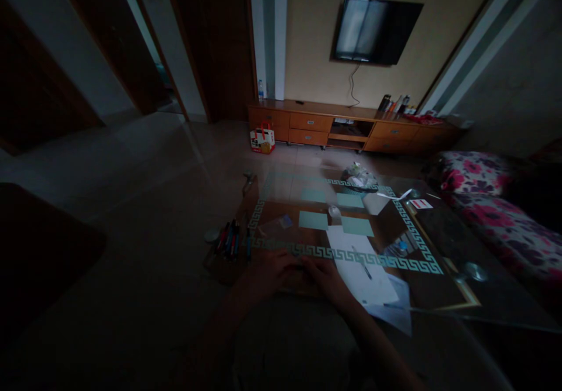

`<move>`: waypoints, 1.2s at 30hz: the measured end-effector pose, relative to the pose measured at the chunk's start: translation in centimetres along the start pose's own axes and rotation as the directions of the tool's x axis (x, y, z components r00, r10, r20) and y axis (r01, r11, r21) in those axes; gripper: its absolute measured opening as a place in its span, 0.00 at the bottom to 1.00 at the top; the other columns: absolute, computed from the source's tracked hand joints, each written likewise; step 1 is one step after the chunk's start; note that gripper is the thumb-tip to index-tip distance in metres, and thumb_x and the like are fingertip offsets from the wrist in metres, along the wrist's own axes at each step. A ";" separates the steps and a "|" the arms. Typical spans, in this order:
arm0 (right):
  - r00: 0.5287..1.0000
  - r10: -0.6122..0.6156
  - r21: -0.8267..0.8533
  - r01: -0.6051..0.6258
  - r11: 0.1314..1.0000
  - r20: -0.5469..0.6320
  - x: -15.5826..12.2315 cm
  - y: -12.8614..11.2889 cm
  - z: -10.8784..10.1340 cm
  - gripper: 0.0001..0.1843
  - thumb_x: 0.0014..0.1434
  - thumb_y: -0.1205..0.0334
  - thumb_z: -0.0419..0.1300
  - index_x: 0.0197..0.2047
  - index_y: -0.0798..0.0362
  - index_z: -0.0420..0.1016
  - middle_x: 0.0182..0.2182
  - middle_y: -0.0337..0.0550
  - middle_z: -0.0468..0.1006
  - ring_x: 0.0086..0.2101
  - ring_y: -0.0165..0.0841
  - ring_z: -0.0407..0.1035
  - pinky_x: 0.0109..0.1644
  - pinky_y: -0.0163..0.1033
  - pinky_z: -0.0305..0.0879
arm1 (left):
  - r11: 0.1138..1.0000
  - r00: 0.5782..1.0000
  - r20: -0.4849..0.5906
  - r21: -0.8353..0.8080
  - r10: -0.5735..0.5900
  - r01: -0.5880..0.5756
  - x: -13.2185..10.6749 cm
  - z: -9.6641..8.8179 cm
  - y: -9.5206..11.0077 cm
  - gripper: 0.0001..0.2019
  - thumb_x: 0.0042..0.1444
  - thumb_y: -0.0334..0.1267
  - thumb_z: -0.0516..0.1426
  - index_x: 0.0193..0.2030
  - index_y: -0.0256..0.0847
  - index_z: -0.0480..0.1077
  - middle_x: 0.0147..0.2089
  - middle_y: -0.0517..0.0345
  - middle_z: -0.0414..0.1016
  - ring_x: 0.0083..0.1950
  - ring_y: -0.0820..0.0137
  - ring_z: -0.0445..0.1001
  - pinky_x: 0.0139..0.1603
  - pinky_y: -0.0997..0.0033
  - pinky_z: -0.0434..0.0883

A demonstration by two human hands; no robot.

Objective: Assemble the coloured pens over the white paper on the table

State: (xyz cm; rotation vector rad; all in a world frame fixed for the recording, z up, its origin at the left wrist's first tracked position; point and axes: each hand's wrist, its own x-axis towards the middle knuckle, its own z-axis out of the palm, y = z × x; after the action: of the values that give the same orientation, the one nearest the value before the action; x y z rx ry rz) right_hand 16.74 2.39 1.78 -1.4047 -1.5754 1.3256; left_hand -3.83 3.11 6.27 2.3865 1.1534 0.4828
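Both hands are close together at the near edge of the glass coffee table [314, 251]. My left hand [277, 265] has its fingers curled inward, and my right hand [321, 271] faces it with bent fingers. A small dark thing seems to be between the fingertips, too dim to name. To the left of my hands lies a row of several pens [232, 242] in dark, red and blue. Beside my right hand is a white sheet of paper [351, 262] with a single pen [367, 270] on it. A clear plastic sleeve [274, 226] lies beyond my left hand.
A crumpled plastic bag [360, 177] sits at the table's far side, and a red-and-white card [420, 203] lies at the right. Beyond stand a wooden TV cabinet [310, 123] and a carrier bag [262, 140]. A floral sofa [478, 171] borders the right side.
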 end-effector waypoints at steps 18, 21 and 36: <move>0.998 -0.020 -0.072 0.025 0.997 0.059 -0.6 -1.1 -1.0 0.27 0.62 0.41 0.54 0.27 0.56 0.79 0.21 0.39 0.73 0.23 0.28 0.62 0.27 0.32 0.53 | 0.996 0.999 0.020 -0.083 -0.036 0.037 -0.1 -0.1 -0.1 0.08 0.62 0.35 0.56 0.42 0.43 0.77 0.40 0.57 0.79 0.42 0.68 0.75 0.45 0.70 0.68; 0.998 -0.034 -0.079 0.039 0.996 0.053 -0.7 -1.3 -1.2 0.27 0.62 0.42 0.55 0.26 0.56 0.79 0.20 0.38 0.73 0.23 0.28 0.61 0.27 0.32 0.53 | 0.994 0.999 0.030 -0.097 -0.040 0.043 0.0 -0.1 0.1 0.08 0.62 0.36 0.56 0.43 0.43 0.77 0.41 0.57 0.79 0.43 0.67 0.75 0.44 0.70 0.68; 0.997 -0.048 -0.066 0.052 0.996 0.056 -0.7 -1.6 -1.5 0.16 0.58 0.51 0.61 0.30 0.54 0.81 0.26 0.40 0.79 0.28 0.31 0.69 0.31 0.34 0.62 | 0.996 0.998 0.038 -0.077 -0.047 0.050 -0.2 0.0 -0.1 0.08 0.63 0.36 0.55 0.43 0.44 0.77 0.40 0.57 0.79 0.41 0.68 0.75 0.45 0.70 0.68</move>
State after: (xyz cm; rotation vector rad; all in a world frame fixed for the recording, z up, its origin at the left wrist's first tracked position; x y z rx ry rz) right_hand 17.81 2.26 3.84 -1.3708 -1.6943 1.3017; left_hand -4.00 3.03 6.18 2.2856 1.1530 0.4585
